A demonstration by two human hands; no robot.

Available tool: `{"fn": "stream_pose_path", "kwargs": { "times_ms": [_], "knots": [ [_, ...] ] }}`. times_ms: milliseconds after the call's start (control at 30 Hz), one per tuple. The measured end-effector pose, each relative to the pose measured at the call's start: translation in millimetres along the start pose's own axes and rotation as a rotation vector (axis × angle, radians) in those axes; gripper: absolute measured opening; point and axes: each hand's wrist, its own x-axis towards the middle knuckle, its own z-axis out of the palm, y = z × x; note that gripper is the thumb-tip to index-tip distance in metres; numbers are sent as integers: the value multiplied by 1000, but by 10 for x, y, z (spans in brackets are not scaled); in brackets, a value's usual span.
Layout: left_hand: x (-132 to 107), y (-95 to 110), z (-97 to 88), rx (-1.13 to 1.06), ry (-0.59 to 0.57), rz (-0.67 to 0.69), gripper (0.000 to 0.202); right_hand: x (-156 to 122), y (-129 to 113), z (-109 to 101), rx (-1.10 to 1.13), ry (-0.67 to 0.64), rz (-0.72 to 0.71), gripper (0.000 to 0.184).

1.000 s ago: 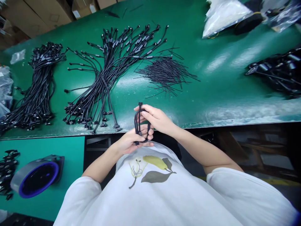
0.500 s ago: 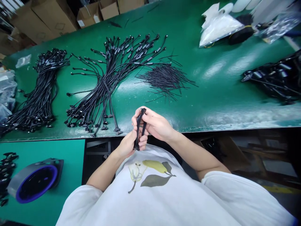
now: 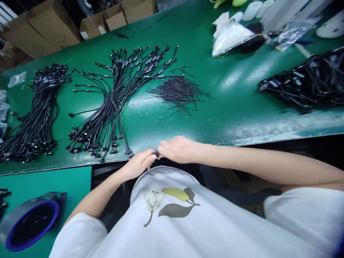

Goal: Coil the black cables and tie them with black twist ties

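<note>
Black cable harness is seen only as a short dark end, pinched between the hands at the near edge of the green workbench; the rest of it is hidden by the fingers. The left hand is closed, with its fingertips pressed on that end. The right hand is curled down against the same spot, and whether it grips cannot be told. Earlier, the harness was held up in a narrow loop in both hands, in plain view; now the loop cannot be seen, and the right arm is stretched out much straighter along the edge of the workbench.

Beyond the hands, black cable is laid out on the glossy painted top of the workbench: a dense twisted hank at its left end, a wide fan of plugged cables left of centre, and a loose spray of thin black wires beside the fan. Farther right on the workbench lies a shiny black heap of cable, and a white plastic bag is placed near its far edge. Below the near edge of the workbench, a grey round holder with a blue rim sits on a lower teal surface; its dark inside cannot be made out. Cardboard cartons are stacked behind the workbench. A white T-shirt printed with a pear is worn by the person.
</note>
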Motion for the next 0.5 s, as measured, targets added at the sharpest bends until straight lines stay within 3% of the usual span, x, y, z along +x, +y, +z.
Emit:
{"fn": "stream_pose_path", "kwargs": {
  "times_ms": [67,167,267,300,367,433,500],
  "knots": [
    [-37,-18,8,147,11,61,18,-41,9,10,23,-118,49,26],
    [-46,-59,54,468,97,176,17,-46,44,-72,292,-317,107,26],
    [-15,-51,56,791,9,163,25,-20,58,-121,576,-528,166,30],
    [-6,-32,37,848,-49,136,29,-23,45,-113,563,-522,185,30],
    [5,18,-23,803,-167,79,35,-52,-7,-68,345,-387,193,28],
    [19,54,-81,556,-258,26,39,-94,-68,-19,56,-244,139,26],
    [49,45,-100,287,-288,-26,39,-120,-104,2,-124,-199,75,25]
  ]
}}
